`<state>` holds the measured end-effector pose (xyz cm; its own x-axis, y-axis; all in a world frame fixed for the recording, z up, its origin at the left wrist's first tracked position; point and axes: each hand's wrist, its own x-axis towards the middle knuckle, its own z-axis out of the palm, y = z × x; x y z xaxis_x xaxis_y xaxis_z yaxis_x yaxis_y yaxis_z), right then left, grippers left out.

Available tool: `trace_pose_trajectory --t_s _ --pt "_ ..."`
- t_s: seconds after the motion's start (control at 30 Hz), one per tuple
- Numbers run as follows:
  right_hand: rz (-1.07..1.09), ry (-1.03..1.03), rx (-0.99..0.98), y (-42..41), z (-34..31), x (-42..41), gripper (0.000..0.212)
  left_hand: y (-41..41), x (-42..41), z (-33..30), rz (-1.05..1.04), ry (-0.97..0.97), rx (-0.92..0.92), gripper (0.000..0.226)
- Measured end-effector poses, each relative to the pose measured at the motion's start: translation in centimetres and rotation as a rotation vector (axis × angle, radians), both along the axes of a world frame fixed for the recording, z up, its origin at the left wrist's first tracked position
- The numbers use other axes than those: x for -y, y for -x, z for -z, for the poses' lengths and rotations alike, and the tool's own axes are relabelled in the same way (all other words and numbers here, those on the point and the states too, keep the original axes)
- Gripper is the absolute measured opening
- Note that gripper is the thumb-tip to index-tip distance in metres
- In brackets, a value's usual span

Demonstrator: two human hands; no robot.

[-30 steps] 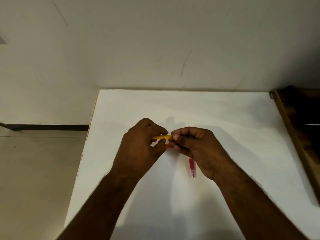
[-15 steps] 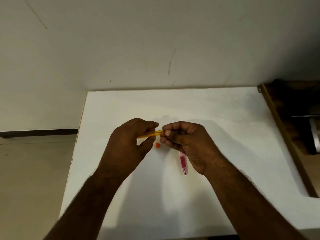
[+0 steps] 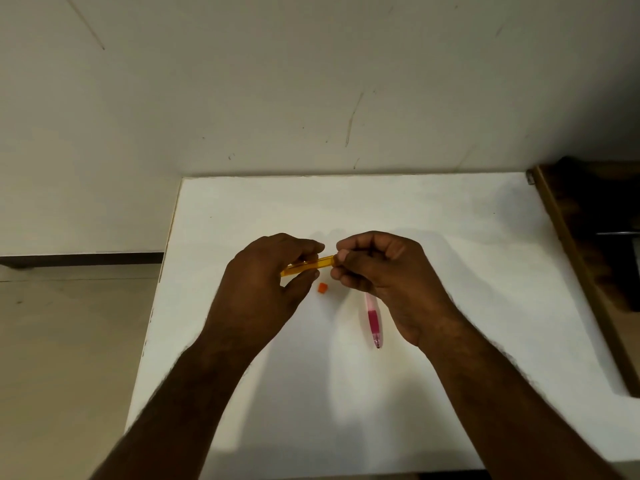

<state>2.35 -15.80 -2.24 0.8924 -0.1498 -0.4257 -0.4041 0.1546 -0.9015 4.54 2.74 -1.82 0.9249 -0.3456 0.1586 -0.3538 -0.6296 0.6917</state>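
Observation:
A translucent yellow pen barrel lies level between both hands above the white table. My left hand holds its left part between thumb and fingers. My right hand has curled fingers that pinch its right end; what lies inside that fist is hidden. A small orange piece sits loose on the table just below the barrel. A pink pen lies on the table under my right hand, tip toward me, its far end hidden by the hand.
The table stands against a scuffed pale wall. A dark wooden piece of furniture borders the table's right edge. Tiled floor lies beyond the table's left edge.
The small orange piece, close to my fingers a second ago, now lies free on the table. More of the yellow barrel shows between my hands, which have drawn slightly apart.

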Motion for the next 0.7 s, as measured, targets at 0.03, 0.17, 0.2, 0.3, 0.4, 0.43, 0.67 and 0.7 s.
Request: trace_pose_trajectory --t_s 0.03,0.17,0.2,0.3,0.4,0.43,0.67,0.7 --pt "0.002 -0.002 -0.001 0.01 -0.01 0.03 0.010 0.02 0.08 -0.04 0.007 -0.005 0.004 0.030" --pt "0.008 -0.005 0.005 0.01 -0.05 0.27 0.011 0.07 0.25 -0.22 0.028 -0.025 0.029 0.030" --pt "0.006 0.001 0.006 0.01 -0.07 0.34 0.011 0.04 0.26 -0.22 0.028 -0.029 0.030 0.030" --pt "-0.006 0.026 0.009 0.00 -0.06 0.37 0.013 0.07 0.24 -0.20 0.034 -0.037 0.029 0.029" --pt "-0.005 0.046 0.012 0.03 -0.05 0.30 0.013 0.05 0.34 -0.20 0.037 -0.034 0.027 0.029" --pt "-0.002 0.052 0.015 0.03 -0.05 0.28 0.014 0.05 0.37 -0.20 0.040 -0.034 0.029 0.029" --pt "-0.010 0.049 -0.013 -0.10 -0.13 0.50 0.010 0.07 0.28 -0.25 0.044 -0.043 0.040 0.029" --pt "-0.018 0.047 -0.016 -0.07 -0.16 0.54 0.010 0.07 0.26 -0.24 0.043 -0.044 0.038 0.029"
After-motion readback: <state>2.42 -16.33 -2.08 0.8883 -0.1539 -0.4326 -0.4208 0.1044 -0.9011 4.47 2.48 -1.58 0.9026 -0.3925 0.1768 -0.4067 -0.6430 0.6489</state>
